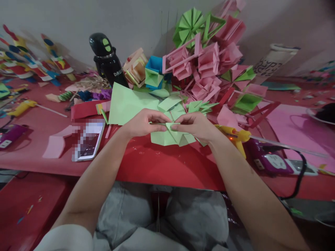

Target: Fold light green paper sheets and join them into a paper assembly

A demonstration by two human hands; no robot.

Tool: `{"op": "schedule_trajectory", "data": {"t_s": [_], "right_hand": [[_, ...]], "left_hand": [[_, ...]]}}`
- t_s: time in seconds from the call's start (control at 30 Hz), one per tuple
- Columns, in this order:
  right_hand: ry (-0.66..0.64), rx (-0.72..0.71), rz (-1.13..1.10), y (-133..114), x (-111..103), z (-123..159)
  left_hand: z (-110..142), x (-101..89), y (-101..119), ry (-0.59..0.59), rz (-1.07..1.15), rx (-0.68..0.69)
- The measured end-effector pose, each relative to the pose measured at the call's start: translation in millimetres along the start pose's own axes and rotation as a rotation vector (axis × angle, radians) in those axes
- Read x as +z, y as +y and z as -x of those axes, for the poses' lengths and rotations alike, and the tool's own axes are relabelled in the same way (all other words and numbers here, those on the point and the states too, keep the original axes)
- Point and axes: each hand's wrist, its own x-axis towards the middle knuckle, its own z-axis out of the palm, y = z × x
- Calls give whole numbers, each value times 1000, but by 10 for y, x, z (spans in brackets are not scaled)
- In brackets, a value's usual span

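Observation:
Between my two hands is a piece of folded light green paper [171,138], its pleats spreading toward me. My left hand [145,122] pinches its upper edge from the left, thumb below and fingers above. From the right, my right hand [195,126] pinches the same edge, its thumb tip close to the left one. Just behind lie more green paper pieces [171,103] and a large flat green sheet [131,101]. The fold under my fingertips is partly hidden.
Pink and green folded paper baskets [206,59] are piled at the back. A black bottle [108,62] stands left of them. A phone [91,141] lies on the red table [167,167]. At right are a yellow glue gun [237,136] and a purple box [269,157] with a black cable.

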Motion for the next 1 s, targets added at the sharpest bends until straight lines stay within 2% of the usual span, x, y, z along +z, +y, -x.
{"op": "schedule_trajectory", "data": {"t_s": [0.17, 0.37, 0.77, 0.87, 1.0], "right_hand": [[32, -29, -6, 53, 4, -16], [47, -47, 34, 59, 24, -17], [122, -147, 65, 21, 88, -13], [131, -154, 65, 27, 88, -12], [138, -142, 45, 49, 77, -19]], "left_hand": [[-14, -6, -40, 61, 56, 11], [-19, 19, -30, 115, -32, -11], [-56, 102, -90, 243, -80, 98], [-52, 96, -91, 224, -58, 97], [-32, 69, -72, 127, -18, 51]]}}
